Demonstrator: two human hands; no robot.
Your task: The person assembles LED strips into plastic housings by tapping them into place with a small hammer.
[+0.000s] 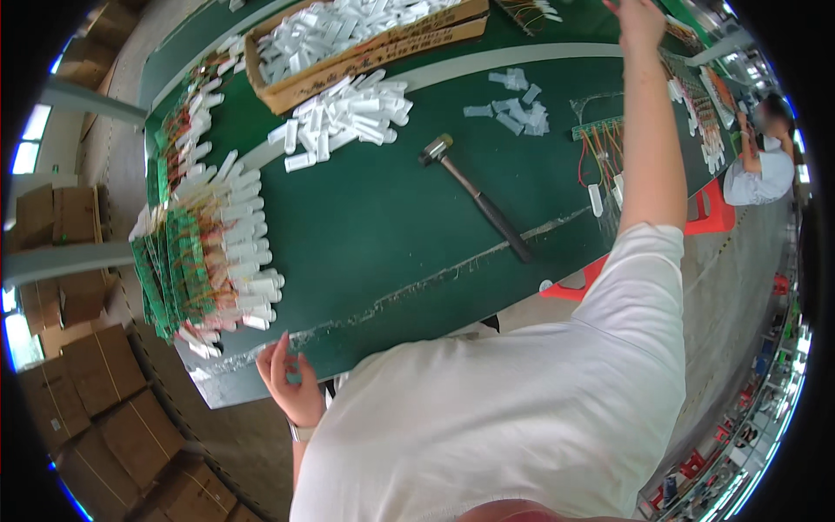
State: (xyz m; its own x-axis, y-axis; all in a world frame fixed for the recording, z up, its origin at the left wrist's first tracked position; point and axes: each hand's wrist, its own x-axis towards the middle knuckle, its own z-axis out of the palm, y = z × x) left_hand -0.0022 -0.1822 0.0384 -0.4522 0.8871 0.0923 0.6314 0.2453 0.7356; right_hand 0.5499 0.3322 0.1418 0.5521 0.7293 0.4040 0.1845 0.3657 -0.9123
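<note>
Your left hand (291, 383): at the near edge of the green tabletop (383, 226), fingers (280, 352) loosely curled and upright, holding nothing that shows; nearest thing is the board stack. Your right hand (639, 22): arm stretched far across the tabletop, hand at the top rim of the view, partly cut off; you cannot tell whether its fingers are clenched or released, nor what they touch. Board stack (187, 261): green circuit boards with orange wires and white tubes attached, heaped at the left end of the tabletop, just beside your left hand. Second row of such boards (187, 113): further along the left edge. Cardboard box (348, 61): at the far side, full of white tubes. Loose pile of white tubes (348, 117): on the tabletop just in front of the box. Hammer (478, 196): lying flat mid-tabletop, head toward the box, dark handle toward you, apart from both hands. Small heap of clear tubes (517, 109): beyond the hammer. Wired board (600, 130): beside your right forearm, red and orange leads trailing. Red stool (709, 209): past the tabletop edge. Another person (761, 170): seated at the far right. Brown cartons (96, 383): stacked on the floor at left.
</note>
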